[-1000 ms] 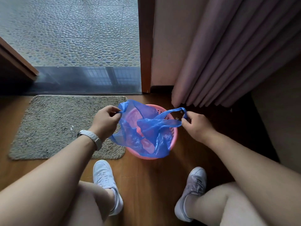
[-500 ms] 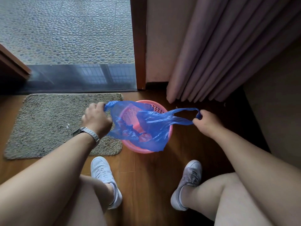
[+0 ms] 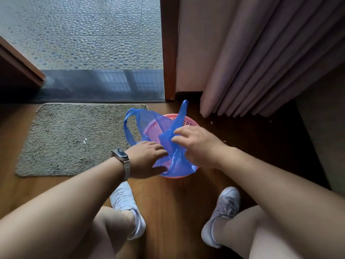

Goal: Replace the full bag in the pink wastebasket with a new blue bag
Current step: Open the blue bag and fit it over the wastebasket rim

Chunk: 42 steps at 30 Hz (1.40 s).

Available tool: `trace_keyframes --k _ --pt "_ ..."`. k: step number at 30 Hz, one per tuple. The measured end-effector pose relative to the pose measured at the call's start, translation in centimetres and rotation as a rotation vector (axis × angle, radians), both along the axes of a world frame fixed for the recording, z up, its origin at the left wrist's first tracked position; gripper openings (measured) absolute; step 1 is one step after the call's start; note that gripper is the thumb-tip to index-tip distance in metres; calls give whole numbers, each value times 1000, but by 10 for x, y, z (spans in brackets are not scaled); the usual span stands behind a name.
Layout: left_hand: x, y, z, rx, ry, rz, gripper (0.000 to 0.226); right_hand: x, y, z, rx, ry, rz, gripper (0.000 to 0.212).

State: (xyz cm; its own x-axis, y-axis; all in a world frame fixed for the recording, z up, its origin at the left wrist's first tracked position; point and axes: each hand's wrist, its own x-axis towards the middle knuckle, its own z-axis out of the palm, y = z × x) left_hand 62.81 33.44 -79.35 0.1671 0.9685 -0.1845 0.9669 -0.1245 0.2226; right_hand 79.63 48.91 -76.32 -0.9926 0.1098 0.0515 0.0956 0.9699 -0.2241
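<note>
**Now: both hands working a blue bag into the pink wastebasket**

Down on the wooden floor (image 3: 168, 202), the pink wastebasket (image 3: 183, 173) is standing just beside the near right corner of a grey doormat (image 3: 74, 137) and near the hem of a mauve curtain (image 3: 261, 62). The blue bag (image 3: 149, 124) is lying over and partly inside the basket, its thin film covering most of the opening while pink lattice is showing through at the far side.

The left hand (image 3: 145, 159) is reaching in from the near left rim, palm down, its fingers (image 3: 158, 147) stretched out and pressing on the plastic; they are spread rather than curled, and whether the thumb is pinching any film underneath is impossible to tell. The right hand (image 3: 197, 144) is coming in from the right, its fingers (image 3: 179, 130) loosely bent over a bunched fold of the bag at the middle of the opening; it is touching the film, but a firm grip cannot be confirmed.

One bag handle is hanging as a loop over the far left rim toward the doormat, and the other is sticking up above the far rim. A wristwatch (image 3: 120, 155) is sitting on the left wrist. Two pale sneakers, the left (image 3: 127, 206) and the right (image 3: 222, 212), are planted on the floor nearer the camera, either side of the basket.
</note>
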Motion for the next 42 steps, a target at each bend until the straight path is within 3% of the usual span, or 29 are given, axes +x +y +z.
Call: trace_keyframes --k 5,9,13,16,20,25,28,34,42 --pt "-7 -5 -18 -192 -24 -38 79 -12 -10 -27 208 -478 240 70" --pt "-17 -8 -34 -192 11 -110 66 -20 -14 -48 237 -478 284 51" --pt "-20 -5 -41 -141 86 -206 28 -23 -12 -59 263 -430 297 28" --pt "-23 -5 -44 -71 54 -191 28 -17 -6 -58 272 -245 330 11" --pt "-25 -4 -40 39 -30 -105 28 -3 -5 -48 259 -2 386 13" --pt "-31 -11 -35 91 31 -38 22 20 1 -37 253 -230 393 9" --pt "-25 -15 -29 -59 73 -21 13 33 8 -35 222 -372 326 10" --pt "-24 -20 -29 -136 -76 202 12 70 27 -49 163 -589 142 20" --pt "-49 -25 -49 -303 73 -17 16 85 43 -70 221 -726 149 31"
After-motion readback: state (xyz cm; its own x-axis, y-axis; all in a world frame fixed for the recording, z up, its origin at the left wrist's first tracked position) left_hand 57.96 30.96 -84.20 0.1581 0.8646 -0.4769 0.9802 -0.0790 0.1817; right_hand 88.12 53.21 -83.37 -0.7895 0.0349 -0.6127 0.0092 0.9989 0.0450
